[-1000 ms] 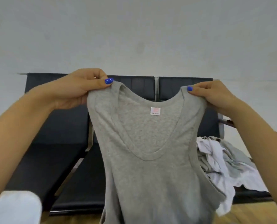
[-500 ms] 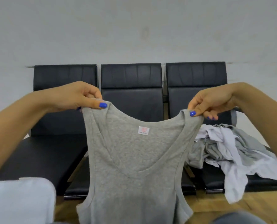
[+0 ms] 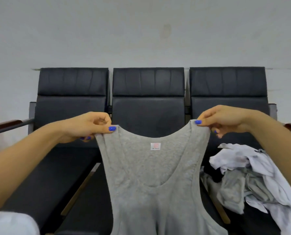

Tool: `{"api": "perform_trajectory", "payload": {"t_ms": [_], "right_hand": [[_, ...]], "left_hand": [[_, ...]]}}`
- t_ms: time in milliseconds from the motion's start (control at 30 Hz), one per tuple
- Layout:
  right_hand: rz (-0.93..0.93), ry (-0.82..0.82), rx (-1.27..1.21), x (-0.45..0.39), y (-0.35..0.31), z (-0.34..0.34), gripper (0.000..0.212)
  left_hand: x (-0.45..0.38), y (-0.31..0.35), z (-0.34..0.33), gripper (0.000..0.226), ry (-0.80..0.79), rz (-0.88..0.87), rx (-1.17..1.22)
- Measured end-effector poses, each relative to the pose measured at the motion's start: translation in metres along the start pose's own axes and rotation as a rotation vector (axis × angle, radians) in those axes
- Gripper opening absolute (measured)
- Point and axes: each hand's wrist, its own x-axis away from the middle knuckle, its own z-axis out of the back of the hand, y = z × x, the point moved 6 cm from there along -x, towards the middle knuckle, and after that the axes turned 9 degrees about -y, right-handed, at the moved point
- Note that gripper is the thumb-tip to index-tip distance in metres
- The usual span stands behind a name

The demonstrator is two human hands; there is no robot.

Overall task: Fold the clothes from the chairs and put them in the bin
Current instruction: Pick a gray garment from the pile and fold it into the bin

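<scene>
1. Presently, the grey tank top [image 3: 151, 180] is held up before the middle chair [image 3: 148, 102], each strap pinched by the fingers of the left hand [image 3: 88, 127] and right hand [image 3: 221, 121].
2. Straps are best kept level and taut before folding.
3. Unfolded clothes [image 3: 253, 177] lie on the right chair; the bin is not seen.

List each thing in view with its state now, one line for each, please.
Grey tank top: unfolded, held up by both straps, hanging.
Left hand: pinches the left strap.
Right hand: pinches the right strap.
Pile of clothes: unfolded, crumpled on the right chair seat.
Chairs: upright in a row of three.
</scene>
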Motion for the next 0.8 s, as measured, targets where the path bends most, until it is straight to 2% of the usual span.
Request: {"api": "perform_trajectory", "payload": {"t_ms": [133, 233, 400, 567, 667, 800], "right_hand": [[-0.063, -0.007, -0.021, -0.042, 0.013, -0.007, 0.011], [-0.105, -0.01, -0.047, -0.076, 0.029, -0.012, 0.011], [-0.205, 0.044, -0.117, -0.128, 0.062, -0.018, 0.01], [-0.237, 0.132, -0.152, -0.189, 0.103, -0.03, 0.006], [-0.22, 0.204, -0.09, -0.236, 0.133, -0.039, 0.01], [-0.256, 0.301, -0.007, -0.303, 0.167, -0.051, 0.014]], "left_hand": [[-0.033, -0.033, -0.01, 0.022, -0.316, 0.23, -0.189], [-0.06, -0.052, -0.011, 0.021, -0.375, 0.328, -0.207], [-0.115, -0.088, -0.01, 0.026, -0.229, 0.31, -0.122], [-0.174, -0.135, -0.011, 0.02, 0.092, 0.23, -0.275], [-0.206, -0.175, -0.014, 0.021, 0.25, 0.29, -0.346], [-0.255, -0.22, -0.014, 0.018, 0.309, 0.411, -0.418]]}}
